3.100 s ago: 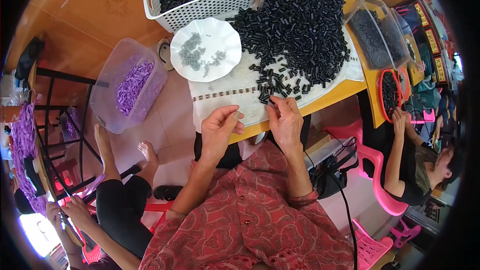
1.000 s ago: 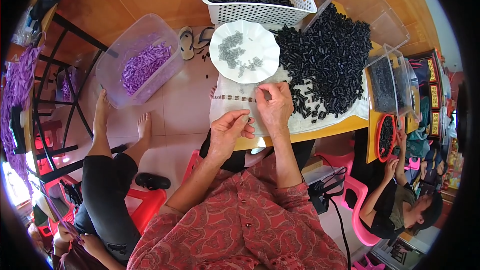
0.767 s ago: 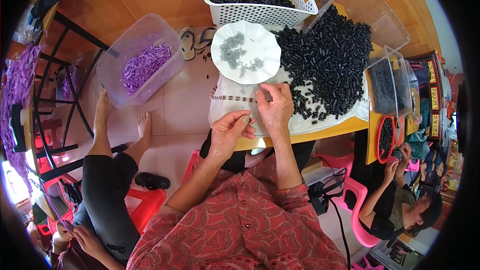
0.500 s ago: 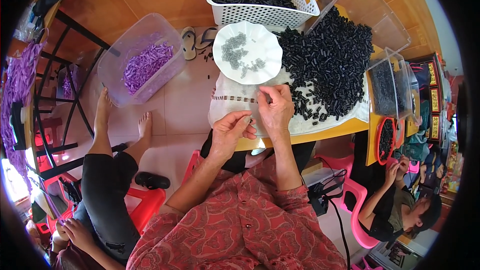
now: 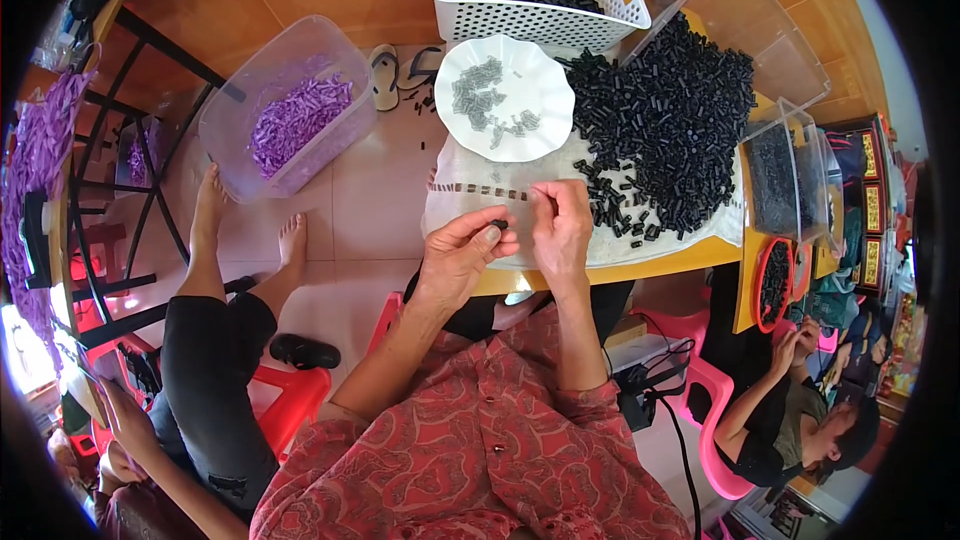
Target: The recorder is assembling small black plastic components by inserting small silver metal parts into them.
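Note:
My left hand (image 5: 462, 258) pinches a small black cylinder-like piece (image 5: 499, 225) between thumb and forefinger. Close beside it, my right hand (image 5: 562, 225) has thumb and forefinger pressed together; whatever they hold is too small to make out. Both hands are above a white cloth (image 5: 455, 208) with a brown checked stripe. Just beyond them, a white scalloped plate (image 5: 545, 135) carries many small clear pieces (image 5: 477, 100). To the right of my right hand spreads a large heap of black pieces (image 5: 665, 120).
A white perforated basket (image 5: 530, 20) of black pieces stands at the back. Clear bins (image 5: 770, 30) and a red-rimmed tray (image 5: 770, 285) are at right. On the left are a tub of purple strips (image 5: 300, 130) and a person's legs (image 5: 210, 360); another person (image 5: 800, 410) sits at right.
The black piece now shows plainly in my left fingertips. My right hand has shifted slightly down and right. The whole view has moved a little, and the person at left has moved an arm.

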Available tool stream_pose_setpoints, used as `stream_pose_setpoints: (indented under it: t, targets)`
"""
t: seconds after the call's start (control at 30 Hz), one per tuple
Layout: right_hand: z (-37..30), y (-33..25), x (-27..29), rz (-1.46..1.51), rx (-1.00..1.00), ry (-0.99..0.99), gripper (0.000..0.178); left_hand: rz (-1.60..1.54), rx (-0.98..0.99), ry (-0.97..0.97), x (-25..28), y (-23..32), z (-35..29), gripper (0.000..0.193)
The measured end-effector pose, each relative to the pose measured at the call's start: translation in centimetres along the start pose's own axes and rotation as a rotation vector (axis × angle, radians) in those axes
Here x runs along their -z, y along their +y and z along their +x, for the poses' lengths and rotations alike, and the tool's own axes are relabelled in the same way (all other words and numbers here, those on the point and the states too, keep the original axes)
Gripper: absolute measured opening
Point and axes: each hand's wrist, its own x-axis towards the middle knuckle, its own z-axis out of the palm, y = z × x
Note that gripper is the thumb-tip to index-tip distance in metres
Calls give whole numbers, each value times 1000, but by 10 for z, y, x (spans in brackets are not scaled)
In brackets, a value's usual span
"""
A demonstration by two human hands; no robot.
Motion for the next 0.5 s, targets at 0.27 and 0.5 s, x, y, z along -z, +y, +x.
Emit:
stream_pose_setpoints:
  t: [0.27, 0.5]
  targets:
    - [-29, -27, 26, 305, -108, -103, 5, -217, 70, -36, 7, -1, 0, 27]
    - [-36, -45, 32, 381, -98, -181, 8, -317, 118, -3, 7, -4, -2, 21]
